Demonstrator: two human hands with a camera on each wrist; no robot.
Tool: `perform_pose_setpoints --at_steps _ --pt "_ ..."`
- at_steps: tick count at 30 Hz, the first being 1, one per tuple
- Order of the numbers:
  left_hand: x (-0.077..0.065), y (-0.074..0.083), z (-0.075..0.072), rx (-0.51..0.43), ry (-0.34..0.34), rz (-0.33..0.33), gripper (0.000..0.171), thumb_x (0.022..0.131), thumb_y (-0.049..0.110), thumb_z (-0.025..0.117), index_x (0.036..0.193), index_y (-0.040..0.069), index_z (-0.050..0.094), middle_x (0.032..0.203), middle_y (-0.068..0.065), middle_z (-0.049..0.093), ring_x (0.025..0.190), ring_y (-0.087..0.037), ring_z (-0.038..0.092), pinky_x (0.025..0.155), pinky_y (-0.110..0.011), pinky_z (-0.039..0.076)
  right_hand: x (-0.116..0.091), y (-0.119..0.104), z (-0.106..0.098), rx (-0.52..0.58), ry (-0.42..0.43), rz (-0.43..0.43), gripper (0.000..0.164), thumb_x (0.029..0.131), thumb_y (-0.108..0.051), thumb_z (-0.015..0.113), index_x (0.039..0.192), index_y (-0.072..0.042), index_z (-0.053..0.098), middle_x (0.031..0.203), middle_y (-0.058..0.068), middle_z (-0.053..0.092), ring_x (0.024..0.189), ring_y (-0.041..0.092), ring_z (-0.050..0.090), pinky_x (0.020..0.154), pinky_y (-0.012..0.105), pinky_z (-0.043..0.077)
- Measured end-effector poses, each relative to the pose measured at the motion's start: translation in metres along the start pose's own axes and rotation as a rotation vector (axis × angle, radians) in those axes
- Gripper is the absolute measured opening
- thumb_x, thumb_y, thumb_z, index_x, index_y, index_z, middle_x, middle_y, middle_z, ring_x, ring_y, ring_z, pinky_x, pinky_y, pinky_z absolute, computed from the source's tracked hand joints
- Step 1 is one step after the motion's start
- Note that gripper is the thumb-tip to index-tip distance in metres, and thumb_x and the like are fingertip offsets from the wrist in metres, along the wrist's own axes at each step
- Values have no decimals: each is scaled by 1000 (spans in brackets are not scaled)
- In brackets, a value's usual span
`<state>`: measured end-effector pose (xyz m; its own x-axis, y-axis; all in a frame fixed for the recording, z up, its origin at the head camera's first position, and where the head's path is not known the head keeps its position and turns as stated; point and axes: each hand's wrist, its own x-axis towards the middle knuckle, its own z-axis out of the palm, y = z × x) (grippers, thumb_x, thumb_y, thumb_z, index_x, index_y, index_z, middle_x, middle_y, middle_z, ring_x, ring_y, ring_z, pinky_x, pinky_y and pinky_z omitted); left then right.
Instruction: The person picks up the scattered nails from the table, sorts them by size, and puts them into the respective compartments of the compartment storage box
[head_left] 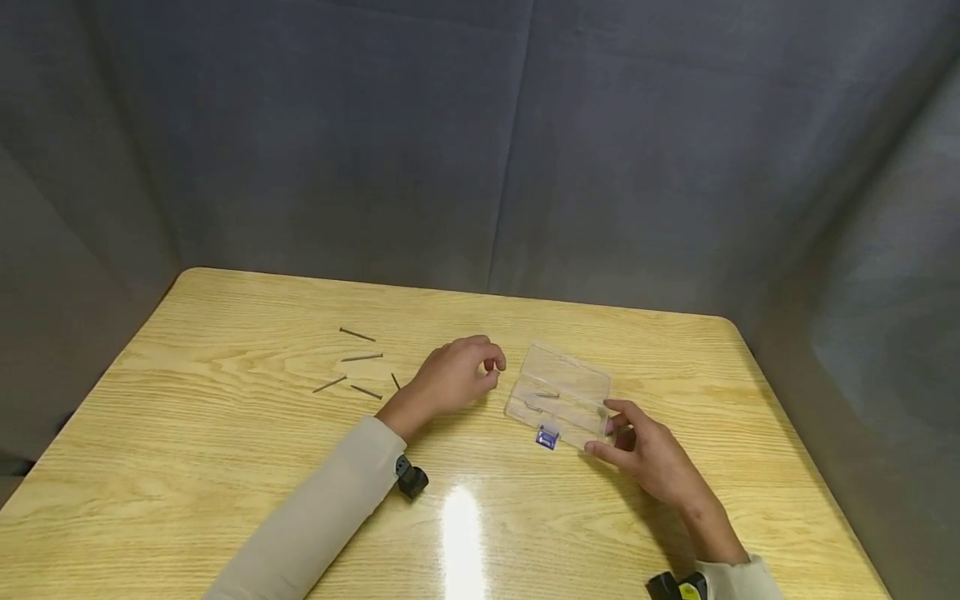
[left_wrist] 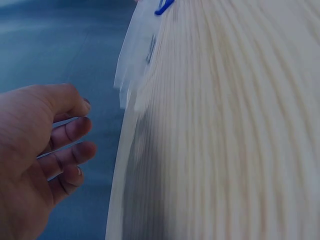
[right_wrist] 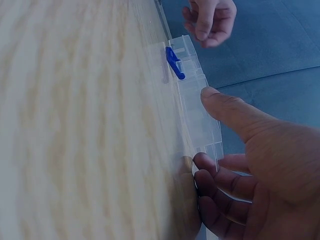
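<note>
A clear plastic box [head_left: 570, 408] with a blue latch [head_left: 547, 436] lies on the table, its transparent lid [head_left: 566, 369] laid back on the far side. A couple of nails [head_left: 547, 395] lie inside it, toward its left. My right hand [head_left: 660, 460] grips the box's right end, the thumb at the near corner and the fingers around the end. To the left of the box, my left hand [head_left: 459, 375] hovers above the table with loosely curled fingers. Nothing shows between those fingers in the left wrist view, where the hand [left_wrist: 47, 150] is apart from the box.
Several dark nails [head_left: 362, 357] lie scattered left of my left hand, one partly hidden behind that wrist. The wooden table [head_left: 247, 433] ends at a rounded far edge, with a grey curtain [head_left: 360, 167] behind it.
</note>
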<state>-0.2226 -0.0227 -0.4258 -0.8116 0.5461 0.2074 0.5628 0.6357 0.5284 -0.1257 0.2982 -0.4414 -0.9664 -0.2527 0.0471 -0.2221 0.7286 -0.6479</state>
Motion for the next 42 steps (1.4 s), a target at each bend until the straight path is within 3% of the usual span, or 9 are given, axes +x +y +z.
perform_pose_setpoints --at_steps 12,30,42 --pt "-33 -35 -27 25 65 -74 12 97 10 66 105 13 75 94 7 62 71 -13 51 61 -32 45 1 -1 0 -6 -2 10 70 92 -35 80 144 1 50 106 3 64 83 17 59 69 31 51" --pt "-67 -81 -74 68 119 -214 10 98 9 67 103 7 75 94 -1 66 72 -18 55 64 -38 46 0 -2 -2 20 -2 14 70 93 -33 80 145 1 49 106 4 63 82 17 59 68 30 50" --pt "-86 -103 -88 114 123 -275 7 97 7 71 101 5 76 96 -6 69 81 -23 63 70 -43 51 1 -2 -1 10 0 6 68 92 -33 80 144 1 50 105 3 63 82 18 59 68 31 50"
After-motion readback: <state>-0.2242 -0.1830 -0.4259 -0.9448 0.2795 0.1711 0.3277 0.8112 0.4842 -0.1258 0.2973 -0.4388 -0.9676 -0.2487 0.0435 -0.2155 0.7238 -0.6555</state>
